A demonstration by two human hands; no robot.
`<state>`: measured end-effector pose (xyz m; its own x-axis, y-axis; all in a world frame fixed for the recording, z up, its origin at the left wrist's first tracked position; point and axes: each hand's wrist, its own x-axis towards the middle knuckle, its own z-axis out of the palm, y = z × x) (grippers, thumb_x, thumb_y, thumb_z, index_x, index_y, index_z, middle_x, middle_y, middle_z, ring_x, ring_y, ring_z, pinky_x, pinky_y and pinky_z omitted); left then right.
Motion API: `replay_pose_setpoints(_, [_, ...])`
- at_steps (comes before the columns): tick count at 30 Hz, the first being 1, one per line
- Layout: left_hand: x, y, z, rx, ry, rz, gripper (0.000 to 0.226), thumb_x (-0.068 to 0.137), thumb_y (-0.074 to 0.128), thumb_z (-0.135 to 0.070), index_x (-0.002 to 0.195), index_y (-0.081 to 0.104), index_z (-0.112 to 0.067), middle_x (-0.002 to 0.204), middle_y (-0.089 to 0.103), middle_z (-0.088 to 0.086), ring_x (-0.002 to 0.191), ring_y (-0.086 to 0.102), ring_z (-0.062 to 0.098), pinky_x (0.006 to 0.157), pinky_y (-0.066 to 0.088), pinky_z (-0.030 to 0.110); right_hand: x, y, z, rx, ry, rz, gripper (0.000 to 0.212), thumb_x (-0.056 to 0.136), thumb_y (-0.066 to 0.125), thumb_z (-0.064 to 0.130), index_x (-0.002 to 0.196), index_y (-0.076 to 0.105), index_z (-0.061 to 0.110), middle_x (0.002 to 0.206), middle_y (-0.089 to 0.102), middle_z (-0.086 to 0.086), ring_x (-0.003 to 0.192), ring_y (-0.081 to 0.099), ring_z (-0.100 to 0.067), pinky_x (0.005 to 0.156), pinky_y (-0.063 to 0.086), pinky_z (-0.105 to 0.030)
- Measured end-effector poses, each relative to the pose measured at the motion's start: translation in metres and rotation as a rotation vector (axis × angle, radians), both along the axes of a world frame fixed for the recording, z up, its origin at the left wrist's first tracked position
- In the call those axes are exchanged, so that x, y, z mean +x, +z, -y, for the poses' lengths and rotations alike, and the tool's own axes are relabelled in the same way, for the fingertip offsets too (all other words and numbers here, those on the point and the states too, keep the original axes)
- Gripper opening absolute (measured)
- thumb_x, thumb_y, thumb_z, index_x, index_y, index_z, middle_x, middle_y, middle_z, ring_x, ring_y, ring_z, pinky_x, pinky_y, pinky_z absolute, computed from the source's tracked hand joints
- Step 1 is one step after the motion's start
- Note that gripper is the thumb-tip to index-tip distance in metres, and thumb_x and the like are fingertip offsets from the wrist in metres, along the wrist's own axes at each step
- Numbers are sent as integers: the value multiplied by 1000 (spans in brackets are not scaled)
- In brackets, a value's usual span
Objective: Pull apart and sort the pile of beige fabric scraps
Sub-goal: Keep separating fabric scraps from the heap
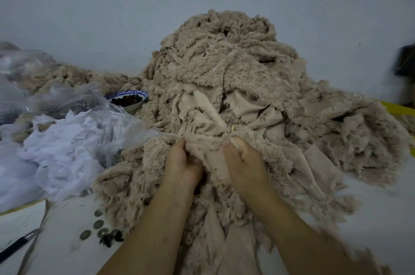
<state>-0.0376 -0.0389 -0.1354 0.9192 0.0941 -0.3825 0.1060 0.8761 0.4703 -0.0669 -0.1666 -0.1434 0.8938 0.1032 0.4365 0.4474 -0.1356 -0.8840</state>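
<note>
A tall pile of beige fleecy fabric scraps (226, 68) rises against the wall and spreads over the white table toward me. At its near foot my left hand (183, 164) and my right hand (243, 162) sit side by side. Each grips an end of one beige scrap (205, 142) that bunches up between them. The fingertips of both hands are buried in the cloth. More scraps hang down between my forearms.
A blue-and-white bowl (129, 98) of dark pieces stands left of the pile. Clear plastic bags and white thin fabric (60, 140) fill the left side. Several coins and dark bits (101, 229), a pen (16, 244) and paper lie at front left. A yellow edge (398, 108) shows at right.
</note>
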Motion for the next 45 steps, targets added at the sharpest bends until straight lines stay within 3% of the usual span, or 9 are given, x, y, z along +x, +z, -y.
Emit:
replay_pose_setpoints(7, [-6, -1, -2, -14, -122, 225, 39, 106, 42, -24, 132, 57, 0, 128, 66, 19, 110, 65, 29, 85, 54, 43, 21, -4, 18, 24, -199, -249, 32, 96, 48, 21, 66, 35, 23, 63, 37, 7, 46, 30, -2, 43, 28, -17])
replay_pose_setpoints(14, [-26, -2, 19, 434, -490, 460, 33, 96, 49, -30, 82, 75, -16, 96, 74, 4, 94, 70, 14, 84, 55, 27, 34, 3, 20, 162, -117, -538, 35, 101, 45, 28, 79, 66, 11, 82, 66, -3, 71, 61, -13, 64, 47, -24])
replay_pose_setpoints(17, [-28, -1, 21, 504, -443, 436, 30, 94, 54, -29, 102, 75, -9, 111, 73, 10, 109, 68, 22, 92, 53, 30, 22, 6, 21, 164, -56, -343, 50, 92, 46, 64, 84, 73, 23, 89, 76, 8, 84, 70, -6, 73, 53, -22])
replay_pose_setpoints(20, [-24, -1, 22, 589, -318, 393, 27, 97, 58, -26, 102, 74, -5, 87, 75, 8, 80, 70, 15, 64, 55, 23, 11, 7, 16, -41, -23, -165, 60, 69, 49, 89, 90, 59, 35, 93, 70, 15, 78, 64, 9, 60, 46, -8])
replay_pose_setpoints(28, [-22, 1, 19, 554, -138, 313, 20, 99, 60, -26, 98, 74, -11, 90, 76, 13, 79, 75, 21, 61, 58, 28, 5, 15, 12, -369, 14, -71, 48, 61, 50, 89, 93, 40, 56, 94, 59, 40, 85, 57, 20, 60, 44, -8])
replay_pose_setpoints(31, [-20, 1, 16, 524, -110, 273, 34, 90, 65, -35, 105, 73, -6, 91, 76, 15, 82, 75, 22, 63, 60, 29, 5, 8, 9, -459, 93, -24, 36, 81, 53, 76, 94, 54, 42, 86, 67, 23, 78, 63, 6, 66, 52, -21])
replay_pose_setpoints(36, [-9, 1, 5, 101, 11, 158, 23, 102, 52, -29, 92, 65, -13, 87, 75, 13, 83, 72, 24, 70, 59, 36, 7, 3, 15, -87, 158, -145, 23, 99, 53, 48, 88, 73, 45, 92, 75, 15, 80, 69, 0, 66, 50, -12])
replay_pose_setpoints(39, [-1, -2, -17, -124, 144, 139, 28, 105, 41, -14, 79, 49, -16, 56, 47, -4, 48, 41, 4, 48, 35, 15, 12, 4, 24, 141, -6, -217, 34, 97, 52, 54, 97, 73, 27, 81, 75, 4, 71, 68, -7, 59, 50, -11])
replay_pose_setpoints(45, [-10, 6, 4, 251, -61, 288, 61, 94, 39, -67, 87, 66, -13, 78, 71, 3, 63, 66, 14, 57, 51, 22, 29, 7, 34, 302, -254, -329, 35, 97, 50, 57, 107, 72, 30, 107, 75, 7, 107, 67, -12, 101, 50, -43])
